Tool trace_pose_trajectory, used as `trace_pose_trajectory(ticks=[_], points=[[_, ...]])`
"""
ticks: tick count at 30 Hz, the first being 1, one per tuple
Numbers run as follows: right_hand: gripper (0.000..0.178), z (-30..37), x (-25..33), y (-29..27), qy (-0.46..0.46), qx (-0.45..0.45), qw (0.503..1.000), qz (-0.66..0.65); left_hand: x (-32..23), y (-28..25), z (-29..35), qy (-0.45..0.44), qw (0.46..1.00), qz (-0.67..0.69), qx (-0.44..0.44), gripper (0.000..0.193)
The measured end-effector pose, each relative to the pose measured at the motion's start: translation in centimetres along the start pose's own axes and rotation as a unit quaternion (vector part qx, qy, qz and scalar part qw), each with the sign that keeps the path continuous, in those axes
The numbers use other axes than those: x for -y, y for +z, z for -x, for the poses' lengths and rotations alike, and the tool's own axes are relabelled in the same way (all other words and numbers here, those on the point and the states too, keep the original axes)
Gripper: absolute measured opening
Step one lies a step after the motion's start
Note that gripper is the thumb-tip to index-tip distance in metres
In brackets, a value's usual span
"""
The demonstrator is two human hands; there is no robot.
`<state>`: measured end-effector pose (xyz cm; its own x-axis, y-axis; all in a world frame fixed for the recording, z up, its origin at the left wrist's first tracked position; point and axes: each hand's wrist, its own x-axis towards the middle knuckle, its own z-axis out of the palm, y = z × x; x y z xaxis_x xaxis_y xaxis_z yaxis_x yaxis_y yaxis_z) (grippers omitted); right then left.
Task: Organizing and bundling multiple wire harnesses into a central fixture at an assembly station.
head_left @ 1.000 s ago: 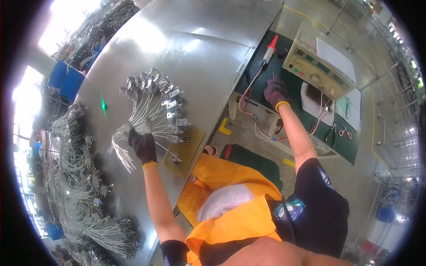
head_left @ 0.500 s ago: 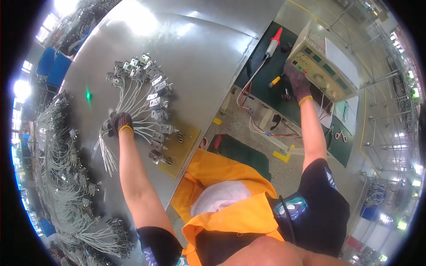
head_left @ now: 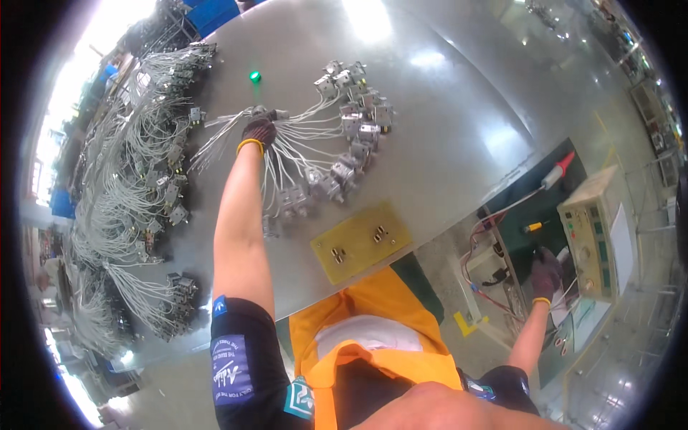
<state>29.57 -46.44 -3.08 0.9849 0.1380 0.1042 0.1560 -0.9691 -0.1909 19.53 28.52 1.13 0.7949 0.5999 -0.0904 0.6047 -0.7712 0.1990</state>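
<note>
Well — printed sleeve [head_left: 233, 369] lower left; left grip [head_left: 259, 130] closed round white cables [head_left: 292, 147] — right hand [head_left: 545, 274] now off instrument panel [head_left: 584, 247], grip unclear.

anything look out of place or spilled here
Nothing looks clearly spilled or damaged. The untidiest spot is the long heap of white-wired silver metal parts along the left of the shiny steel table: it lies tangled, unlike the fanned white wires at the dark-gloved left hand.
</note>
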Motion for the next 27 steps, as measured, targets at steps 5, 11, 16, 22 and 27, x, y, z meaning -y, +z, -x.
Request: trace_pose_trajectory(ticks=[5,11,16,22,27], points=[[0.037,-0.5,-5.2,-0.8,0.072,-0.006,0.855,-0.514,1.0,-0.9,-2.0,0.077,0.996,-0.050,-0.022,0.032],[0.019,-0.5,3.0,-4.1,0.137,0.064,0.528,-0.836,-5.4,-1.5,-2.4,0.147,0.984,-0.096,0.035,0.032],[0.018,-2.4,9.7,1.4,-0.247,-0.019,0.935,-0.255,-7.2,0.9,-3.3,0.277,0.958,-0.044,-0.059,0.037],[0.047,-2.5,26.8,-1.0,-0.013,0.342,0.758,-0.555,-12.7,-0.1,3.3,0.229,0.907,0.149,-0.321,0.046],[0.052,-1.5,30.7,2.7,-0.221,0.293,0.807,-0.463,-17.0,-3.8,15.1,0.002,0.856,0.511,-0.081,0.054]])
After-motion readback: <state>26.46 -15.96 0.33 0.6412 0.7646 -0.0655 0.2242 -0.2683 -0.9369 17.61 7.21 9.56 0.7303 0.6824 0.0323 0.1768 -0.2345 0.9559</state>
